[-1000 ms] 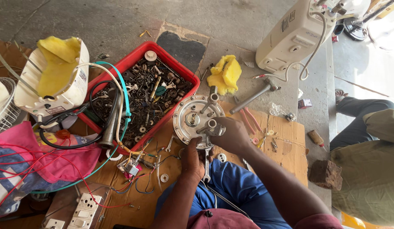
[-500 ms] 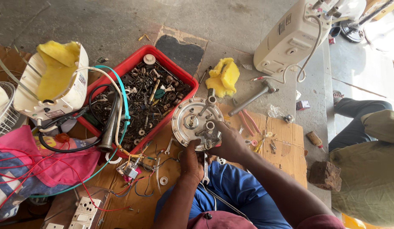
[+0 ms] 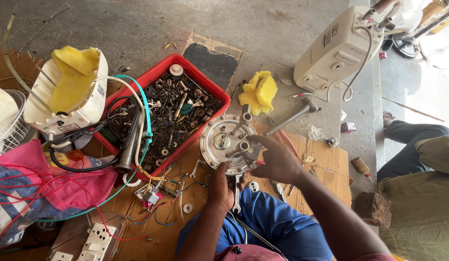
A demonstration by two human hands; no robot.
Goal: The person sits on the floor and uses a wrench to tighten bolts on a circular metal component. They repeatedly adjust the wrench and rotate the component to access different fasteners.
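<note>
Round silver metal plate [image 3: 224, 142] with upright pipe stubs, held above the brown cardboard sheet [image 3: 326, 164] just right of the red plastic tray of dark screws and metal scraps [image 3: 159, 77]; its left rim nearly touches the tray's right wall. Right hand [image 3: 277, 159], fingers curled, grips the plate's right edge, fingertips on a small fitting beside one stub. Left hand [image 3: 219, 186] closes on the plate's lower rim from beneath, thumb up against the metal. A flat steel wrench [image 3: 236, 195] lies under the left wrist, over the blue trouser leg [image 3: 273, 217].

Beyond the plate's upper edge lie a crumpled yellow foam lump [image 3: 258, 92] and a grey metal hammer [image 3: 292, 116], near but apart from it. A white plastic appliance casing with a grey hose [image 3: 336, 50] stands farther up on the concrete. Left of the tray, a second white casing stuffed with yellow foam [image 3: 69, 92] sits among black, white and teal cables [image 3: 132, 121]. Open cardboard shows right of the right hand; another person's olive clothing [image 3: 423, 193] bounds the far right edge.
</note>
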